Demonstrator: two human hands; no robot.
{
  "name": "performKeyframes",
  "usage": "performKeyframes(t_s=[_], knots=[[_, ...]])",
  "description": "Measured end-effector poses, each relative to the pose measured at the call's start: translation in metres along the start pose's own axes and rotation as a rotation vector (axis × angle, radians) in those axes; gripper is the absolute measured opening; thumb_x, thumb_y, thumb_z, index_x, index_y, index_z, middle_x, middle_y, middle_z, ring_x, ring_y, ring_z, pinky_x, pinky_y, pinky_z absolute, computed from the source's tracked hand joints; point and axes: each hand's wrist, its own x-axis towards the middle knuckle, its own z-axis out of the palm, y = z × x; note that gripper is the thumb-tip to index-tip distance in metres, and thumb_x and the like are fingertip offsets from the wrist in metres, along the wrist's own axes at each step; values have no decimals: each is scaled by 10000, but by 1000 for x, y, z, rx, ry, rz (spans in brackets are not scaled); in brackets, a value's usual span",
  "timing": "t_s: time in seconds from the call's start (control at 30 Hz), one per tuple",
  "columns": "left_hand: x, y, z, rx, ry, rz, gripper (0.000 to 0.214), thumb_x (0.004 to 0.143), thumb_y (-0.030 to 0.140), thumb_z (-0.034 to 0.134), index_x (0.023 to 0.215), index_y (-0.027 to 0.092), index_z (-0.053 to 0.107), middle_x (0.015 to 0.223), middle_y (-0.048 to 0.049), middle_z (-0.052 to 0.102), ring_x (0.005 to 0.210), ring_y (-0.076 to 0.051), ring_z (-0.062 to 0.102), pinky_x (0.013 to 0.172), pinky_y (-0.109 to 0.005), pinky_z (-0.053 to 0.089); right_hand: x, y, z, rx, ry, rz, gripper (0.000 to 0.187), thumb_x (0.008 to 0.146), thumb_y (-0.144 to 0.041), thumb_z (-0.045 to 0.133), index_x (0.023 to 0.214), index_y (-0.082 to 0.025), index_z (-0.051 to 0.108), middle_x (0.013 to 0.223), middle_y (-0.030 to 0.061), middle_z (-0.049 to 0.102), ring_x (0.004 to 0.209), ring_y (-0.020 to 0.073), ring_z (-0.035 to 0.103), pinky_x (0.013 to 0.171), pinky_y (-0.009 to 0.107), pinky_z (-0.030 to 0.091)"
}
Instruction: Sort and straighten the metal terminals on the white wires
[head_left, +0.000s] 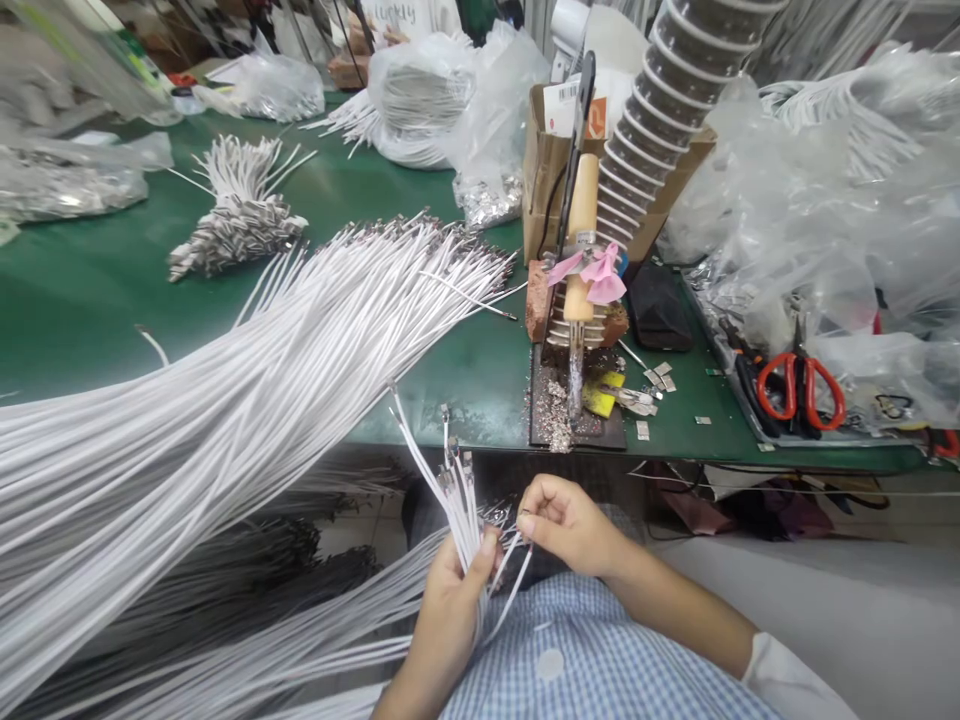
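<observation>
Low in front of my checked apron, my left hand (459, 585) is closed around a small bunch of white cables (459, 510), their tipped ends pointing up. Beside it, my right hand (566, 525) pinches the end of a single white cable (511, 552) between thumb and fingertips; the very tip is hidden by the fingers. More white cables (352, 620) run across the lap to the left. On the table just beyond, a thick bundle of white cables (315, 340) lies with its dark-tipped ends toward the middle.
A wooden-handled soldering iron (581, 290) with a pink bow stands by a ribbed hose (660, 110). Red-handled scissors (799, 385) lie right, near plastic bags (765, 230). A cable bunch (236, 210) and a yellow sponge (602, 394) rest on the green table (420, 405).
</observation>
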Motion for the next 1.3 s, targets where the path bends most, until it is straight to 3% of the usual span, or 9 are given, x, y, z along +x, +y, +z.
performKeyframes(t_s=[0.13, 0.3, 0.43, 0.6, 0.73, 0.87, 1.07, 1.3], knots=[[0, 6, 4, -1, -53, 39, 159, 784, 323, 633, 782, 173, 578, 630, 20, 609, 557, -89, 496, 530, -178, 382, 0, -2, -3, -24, -45, -7, 366, 700, -472, 662, 705, -145, 497, 539, -49, 456, 453, 59, 372, 434, 181, 289], [-1, 3, 5, -45, -65, -24, 252, 710, 361, 695, 797, 153, 584, 572, 11, 627, 401, -58, 417, 387, -157, 307, 4, 3, 4, -128, -51, 5, 293, 701, -339, 669, 873, -119, 581, 540, -54, 453, 443, 64, 401, 420, 176, 291], [-3, 3, 5, -35, -60, -52, 305, 677, 387, 715, 798, 129, 608, 559, -16, 644, 367, -54, 415, 363, -156, 294, 7, 7, 9, -173, -42, 62, 196, 751, -314, 585, 754, -122, 547, 559, -20, 493, 466, 89, 453, 435, 197, 329], [-5, 5, 3, -94, -71, -103, 255, 689, 370, 707, 732, 135, 619, 584, -40, 669, 401, -80, 490, 388, -170, 332, 7, 5, 8, -248, -42, 75, 169, 776, -274, 530, 682, -138, 499, 568, -23, 482, 479, 76, 410, 453, 192, 317], [-3, 4, 3, -139, -32, -148, 219, 698, 340, 706, 778, 144, 650, 648, -40, 679, 524, -112, 560, 496, -195, 420, 6, 2, 6, -210, -31, 52, 165, 783, -271, 520, 683, -140, 499, 591, -25, 481, 511, 79, 421, 482, 192, 329], [2, 4, 3, -165, 14, -75, 217, 691, 293, 724, 852, 158, 669, 685, -13, 665, 637, -113, 566, 617, -194, 448, 5, 1, 2, -173, -43, 12, 234, 758, -328, 569, 642, -140, 494, 578, -29, 466, 521, 82, 408, 493, 197, 327], [2, 1, 5, -147, -110, 9, 119, 797, 289, 618, 771, 174, 610, 621, 23, 589, 516, -83, 493, 497, -188, 402, 9, 8, 1, -142, 8, 21, 347, 713, -453, 642, 695, -137, 502, 544, -46, 441, 476, 69, 363, 451, 191, 290], [-1, -2, 5, -73, -152, 11, 124, 811, 295, 601, 818, 172, 585, 611, 24, 580, 497, -87, 495, 472, -198, 395, 11, 12, 12, -74, 14, 77, 410, 696, -508, 660, 676, -153, 457, 541, -38, 476, 464, 85, 459, 467, 211, 371]])
